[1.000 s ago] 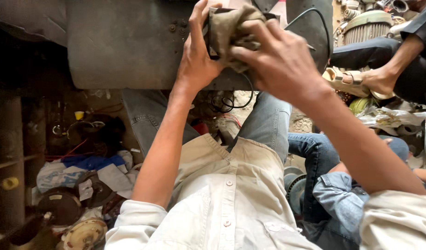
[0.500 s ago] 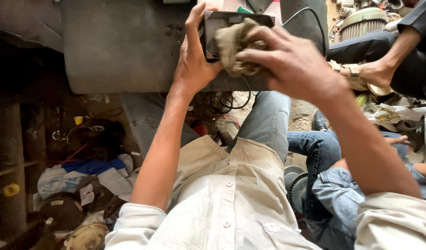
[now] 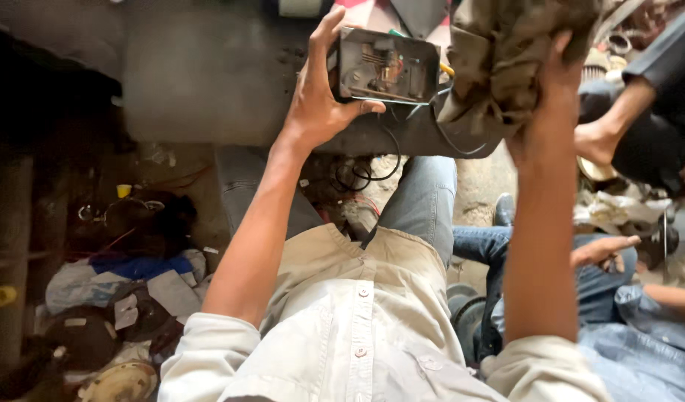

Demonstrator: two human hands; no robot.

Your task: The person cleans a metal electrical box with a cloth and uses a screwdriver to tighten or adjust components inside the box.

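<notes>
The left hand (image 3: 316,104) was raised in front of the body and held a small open metal box (image 3: 387,65), its fingers wrapped around the box's left edge and the thumb pressing along its lower rim. The box was turned so its open face showed, with small coppery parts and wiring inside, and thin black wires (image 3: 391,160) hung from it in loops over the lap. The right hand (image 3: 551,89) was lifted just to the right of the box, fingers closed tight on a bunched, dirty brown rag (image 3: 513,52) (the rag hid most of the fingertips). Rag and box sat close together near the top of the view, and whether they touched could not be told.

Behind both stood a large grey metal cylinder (image 3: 201,74). Below, the person wore a pale button shirt (image 3: 357,335) and jeans. To the right sat another person in blue denim (image 3: 640,342), one open hand (image 3: 603,249) resting palm down. On the floor at the left lay scraps of paper (image 3: 167,290), a blue cloth (image 3: 138,266) and round dark parts (image 3: 85,339).
</notes>
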